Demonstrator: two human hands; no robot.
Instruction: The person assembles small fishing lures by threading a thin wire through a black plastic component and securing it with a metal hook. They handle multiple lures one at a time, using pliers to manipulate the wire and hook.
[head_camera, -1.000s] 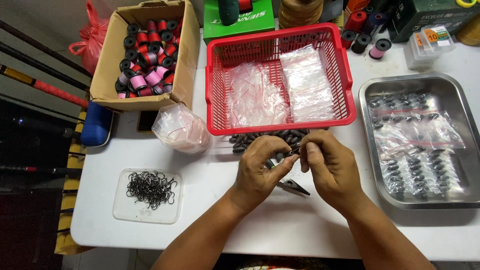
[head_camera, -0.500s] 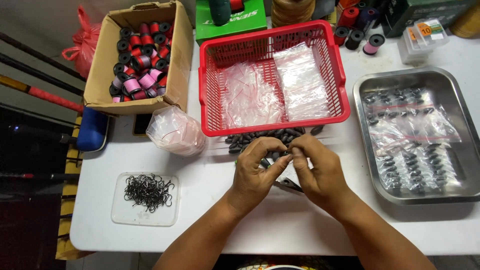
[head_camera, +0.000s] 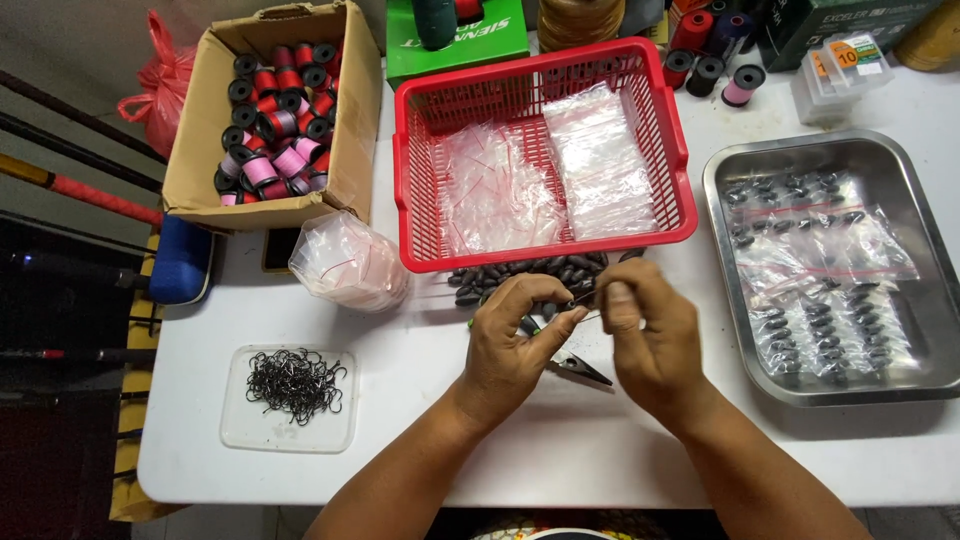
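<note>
A: Start at the left. What is there?

B: A clear tray of black hooks (head_camera: 296, 383) near the desk's (head_camera: 600, 450) front left corner, and a cardboard box of thread spools (head_camera: 272, 110) at the back left. A bundle of clear bags (head_camera: 348, 260) lies just in front of the box.

A: And the hands?

B: Both meet at the middle of the desk, just in front of the red basket (head_camera: 545, 150). The left hand (head_camera: 510, 355) pinches a small dark sinker (head_camera: 563, 305) between thumb and forefinger, the grip closed tight on it. The right hand (head_camera: 650, 335) has its fingertips drawn together on something fine at the sinker's right end, perhaps a line or wire, but it is too thin to make out.

A: Which way does the sinker lie?

B: Its long axis runs roughly left to right, from one hand toward the other. Most of it is hidden by the fingers.

A: Anything else hidden?

B: Pliers (head_camera: 580, 371) lie on the desk beneath the hands, only the jaws showing. A heap of dark sinkers (head_camera: 530, 275) sits partly behind the left hand. Farther right, the steel tray (head_camera: 725, 185) holds bagged sinkers.

A: Changed from half a second ago?

B: Hardly. The hands keep the same pinch in the same place, and the rest of the things have not moved.
</note>
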